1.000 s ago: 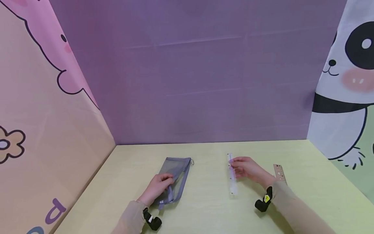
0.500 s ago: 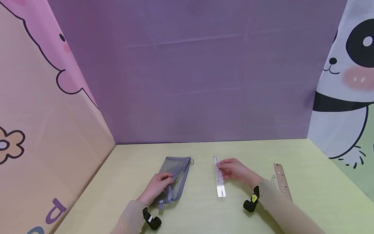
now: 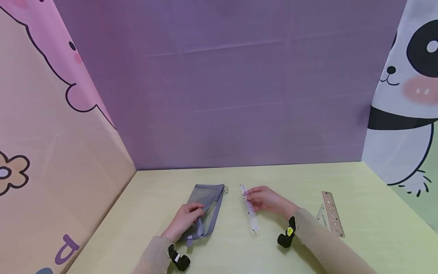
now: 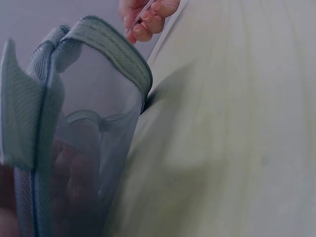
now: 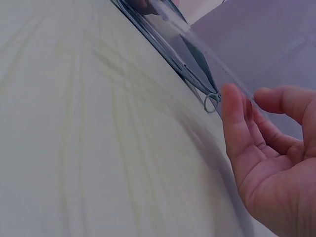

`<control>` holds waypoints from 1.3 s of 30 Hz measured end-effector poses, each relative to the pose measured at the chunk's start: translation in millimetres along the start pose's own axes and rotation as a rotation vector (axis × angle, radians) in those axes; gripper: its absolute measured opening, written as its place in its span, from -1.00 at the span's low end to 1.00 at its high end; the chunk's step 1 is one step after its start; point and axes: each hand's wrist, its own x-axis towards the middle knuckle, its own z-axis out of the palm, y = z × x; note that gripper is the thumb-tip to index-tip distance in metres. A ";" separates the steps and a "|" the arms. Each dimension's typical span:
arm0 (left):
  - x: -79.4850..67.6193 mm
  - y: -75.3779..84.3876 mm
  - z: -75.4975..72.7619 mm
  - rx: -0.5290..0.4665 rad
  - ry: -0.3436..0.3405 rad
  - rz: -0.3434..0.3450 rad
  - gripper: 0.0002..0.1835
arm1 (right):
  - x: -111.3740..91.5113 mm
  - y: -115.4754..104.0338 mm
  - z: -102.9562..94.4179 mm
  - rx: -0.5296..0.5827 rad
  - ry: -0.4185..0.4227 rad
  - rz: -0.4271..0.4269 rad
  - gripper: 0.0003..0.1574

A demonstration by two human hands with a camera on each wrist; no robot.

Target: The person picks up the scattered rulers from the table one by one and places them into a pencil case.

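A grey-blue mesh zip pouch (image 3: 208, 193) lies on the table with its zip side gaping. My left hand (image 3: 184, 220) grips its near left part; in the left wrist view, fingers show dimly through the mesh (image 4: 113, 84). To the right of the pouch, my right hand (image 3: 270, 201) pinches a clear straight ruler (image 3: 252, 219) by its long edge, between thumb and fingers. The ruler is held above the table, its far end tilted toward the pouch. In the right wrist view, the pouch's small ring (image 5: 212, 102) shows beyond the right fingertips.
A pinkish ruler with holes (image 3: 333, 214) lies on the table (image 3: 287, 258) at the right, beside a clear set square (image 3: 322, 215), partly covered by the right sleeve. A purple backdrop (image 3: 219, 114) rises behind the table, with printed side panels.
My right hand has carried the clear ruler left, closer to the pouch, and tilted it. The pinkish ruler and set square have come out from behind the sleeve. The left hand stays put.
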 end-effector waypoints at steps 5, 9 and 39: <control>-0.9 1.1 0.8 -0.010 0.015 0.000 -0.70 | 0.8 -2.3 12.5 0.005 -0.025 0.018 -0.71; -1.7 2.8 1.6 -0.018 0.027 0.006 -0.71 | 3.4 -3.4 21.1 0.003 -0.036 0.013 -0.71; -5.0 9.9 3.1 -0.027 0.075 0.038 -0.73 | 40.2 4.3 69.4 0.020 -0.052 0.055 -0.80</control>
